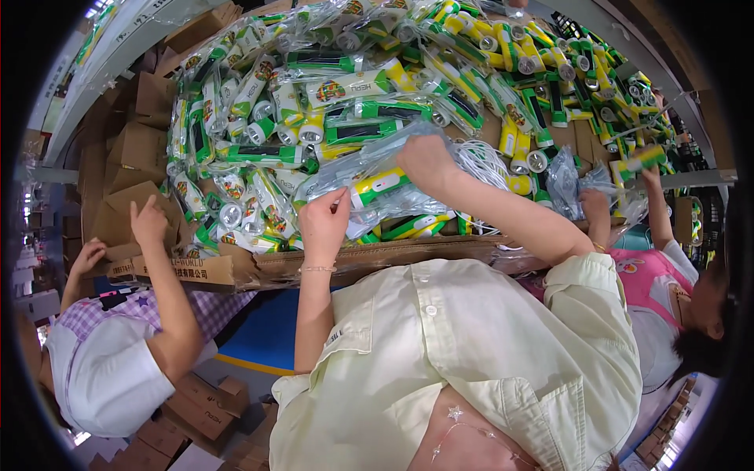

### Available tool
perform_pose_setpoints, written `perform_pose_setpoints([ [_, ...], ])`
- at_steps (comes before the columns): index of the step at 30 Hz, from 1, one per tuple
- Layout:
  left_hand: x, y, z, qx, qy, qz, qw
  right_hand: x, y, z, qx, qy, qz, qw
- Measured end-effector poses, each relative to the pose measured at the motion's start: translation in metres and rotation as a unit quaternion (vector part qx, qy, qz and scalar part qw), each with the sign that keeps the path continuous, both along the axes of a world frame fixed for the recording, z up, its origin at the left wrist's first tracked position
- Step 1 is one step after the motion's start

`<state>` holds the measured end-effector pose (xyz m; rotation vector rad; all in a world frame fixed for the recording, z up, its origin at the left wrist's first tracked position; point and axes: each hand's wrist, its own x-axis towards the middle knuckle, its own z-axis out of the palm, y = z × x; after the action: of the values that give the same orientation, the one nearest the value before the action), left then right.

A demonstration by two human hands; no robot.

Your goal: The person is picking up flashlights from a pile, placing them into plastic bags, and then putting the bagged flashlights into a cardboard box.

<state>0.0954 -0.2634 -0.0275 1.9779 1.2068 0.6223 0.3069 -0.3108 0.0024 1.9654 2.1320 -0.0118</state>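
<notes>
A yellow, green and white flashlight lies slanted between my hands, over a layer of clear plastic bags. At its left end my left hand is closed, thumb and fingertips pinched together against it. My right hand is bent down in a closed grip on the clear plastic bags just beyond the flashlight's right end; its fingertips are hidden. Bagged flashlights pile up beyond both hands. To the right of my right hand lies a bundle of white cables.
A cardboard edge runs along the near side of the pile. Loose flashlights heap up at the far right. Open cardboard boxes stand at the left. One co-worker's hand touches a box; another's hand at right holds a flashlight.
</notes>
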Motion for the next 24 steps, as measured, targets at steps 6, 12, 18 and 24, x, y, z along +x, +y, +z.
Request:
perform_pose_setpoints([
  [6,-0.013,0.005,-0.012,-0.252,-0.263,-0.043,0.930,0.004,-0.002,0.009,0.147,0.129,0.014,0.981],
  [12,-0.016,0.011,-0.029,-0.225,-0.252,0.023,0.941,-0.047,0.014,-0.007,0.396,0.327,0.123,0.849],
  [18,-0.016,0.006,-0.008,-0.121,-0.197,0.012,0.973,-0.050,0.017,0.003,0.268,0.344,0.165,0.885],
  [24,-0.045,0.035,0.063,-0.047,-0.306,0.092,0.946,0.018,0.020,0.010,0.264,0.289,0.117,0.913],
])
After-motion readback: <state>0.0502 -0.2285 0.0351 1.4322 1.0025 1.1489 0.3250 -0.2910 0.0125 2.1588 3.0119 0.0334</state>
